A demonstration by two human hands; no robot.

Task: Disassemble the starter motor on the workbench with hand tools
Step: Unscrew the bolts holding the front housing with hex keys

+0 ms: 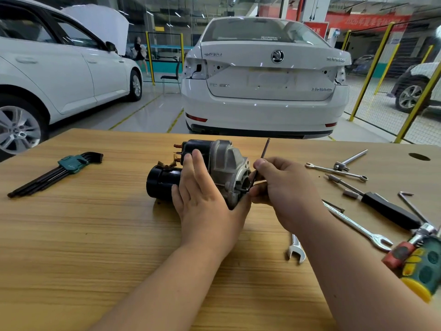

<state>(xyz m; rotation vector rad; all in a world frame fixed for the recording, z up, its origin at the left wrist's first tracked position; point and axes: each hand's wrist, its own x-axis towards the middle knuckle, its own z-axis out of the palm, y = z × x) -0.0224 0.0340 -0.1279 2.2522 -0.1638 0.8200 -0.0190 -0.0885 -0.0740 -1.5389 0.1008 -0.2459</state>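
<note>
Two hands on the wooden workbench [95, 235], near to far: one open-end spanner [296, 250] beside my right forearm; my left hand [202, 199], fingers straight, pressing on the starter motor [222, 158] at mid-bench; my right hand [281, 187] pinching a thin dark rod [263, 151] at the motor's silver nose. One hex key set [59, 170] lies well apart to the left; one white car [262, 91] stands beyond.

left hand [202, 194] flat, fingers straight; right hand [284, 187] pinching thin rod [265, 149]
</note>
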